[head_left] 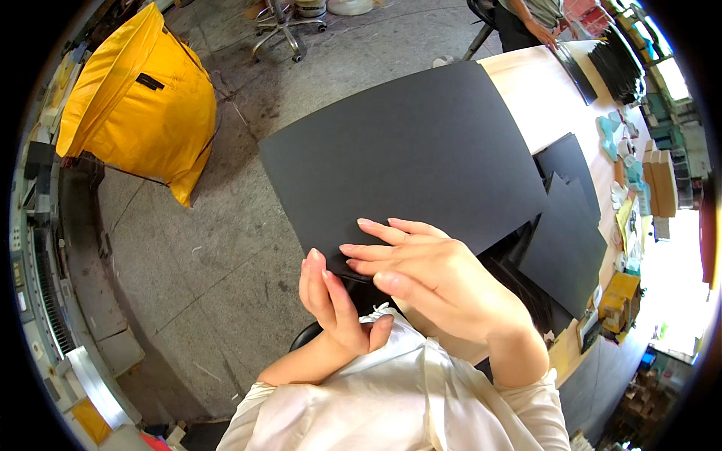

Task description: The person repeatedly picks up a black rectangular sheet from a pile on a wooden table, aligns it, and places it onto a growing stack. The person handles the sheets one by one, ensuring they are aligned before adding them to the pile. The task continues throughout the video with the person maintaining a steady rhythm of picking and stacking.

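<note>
A large flat black sheet [406,158] lies before me, its left part reaching out past the table toward the floor. My right hand [432,278] rests over its near edge, fingers stretched out flat and pressing near the near left corner. Beside that corner is my left hand [331,304], palm turned inward, fingers extended upward and the thumb apart from them. Its fingertips are at the sheet's edge; whether they touch it I cannot tell. Between my hands the edge of the sheet looks slightly bent. More black sheets [564,240] lie in an uneven pile to the right.
The pale table [519,94] runs along the right, with a stack of black pieces [617,71] at its far end. Another person's hand [541,34] is there. A yellow box [620,301] stands at right. On the floor sit a big yellow bag [143,98] and a wheeled chair [282,26].
</note>
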Demonstrator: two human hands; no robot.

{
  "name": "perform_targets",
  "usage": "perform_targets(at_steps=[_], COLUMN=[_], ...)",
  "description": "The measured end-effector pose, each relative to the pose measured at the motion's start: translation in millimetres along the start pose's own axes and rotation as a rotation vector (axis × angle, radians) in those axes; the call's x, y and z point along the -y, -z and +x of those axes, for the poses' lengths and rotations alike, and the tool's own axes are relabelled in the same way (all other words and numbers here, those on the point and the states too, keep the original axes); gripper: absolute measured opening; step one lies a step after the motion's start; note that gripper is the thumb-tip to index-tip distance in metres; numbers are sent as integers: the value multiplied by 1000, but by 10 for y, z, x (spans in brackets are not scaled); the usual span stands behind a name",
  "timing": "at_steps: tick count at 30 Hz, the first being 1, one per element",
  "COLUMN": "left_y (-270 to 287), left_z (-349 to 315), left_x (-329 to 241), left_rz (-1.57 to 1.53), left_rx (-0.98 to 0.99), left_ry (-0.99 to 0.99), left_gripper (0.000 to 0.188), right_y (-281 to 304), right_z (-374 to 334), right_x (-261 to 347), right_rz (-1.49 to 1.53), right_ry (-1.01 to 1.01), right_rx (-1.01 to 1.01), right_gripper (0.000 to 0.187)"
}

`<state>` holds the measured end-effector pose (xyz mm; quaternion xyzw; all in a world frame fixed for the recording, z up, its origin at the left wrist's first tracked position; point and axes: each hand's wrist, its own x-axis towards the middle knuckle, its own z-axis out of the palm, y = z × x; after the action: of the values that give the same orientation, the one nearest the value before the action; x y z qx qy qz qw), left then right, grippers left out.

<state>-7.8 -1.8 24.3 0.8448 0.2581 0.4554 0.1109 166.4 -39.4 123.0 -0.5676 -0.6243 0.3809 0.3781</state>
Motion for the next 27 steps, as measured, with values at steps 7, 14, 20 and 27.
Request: perform_targets(at_steps=[7, 14, 20, 27], left_y=[-44, -285, -270, -439], left_z=[-48, 179, -103, -98], left_x=[-48, -357, -686, -1205], left_rz=[-123, -138, -248, -400], left_rx=[-31, -819, -127, 136], left_ry=[49, -378, -671, -647], left_gripper=[71, 42, 24, 13], right_y=[-255, 523, 471, -1004], right_z=[-152, -1147, -3227, -4837], right_x=[-250, 265, 390, -39], right_rz=[-573, -471, 127, -1139], right_ry=[340, 713, 456, -812], right_rx=[-295, -925, -2184, -1876], right_gripper=[42, 29, 26, 33])
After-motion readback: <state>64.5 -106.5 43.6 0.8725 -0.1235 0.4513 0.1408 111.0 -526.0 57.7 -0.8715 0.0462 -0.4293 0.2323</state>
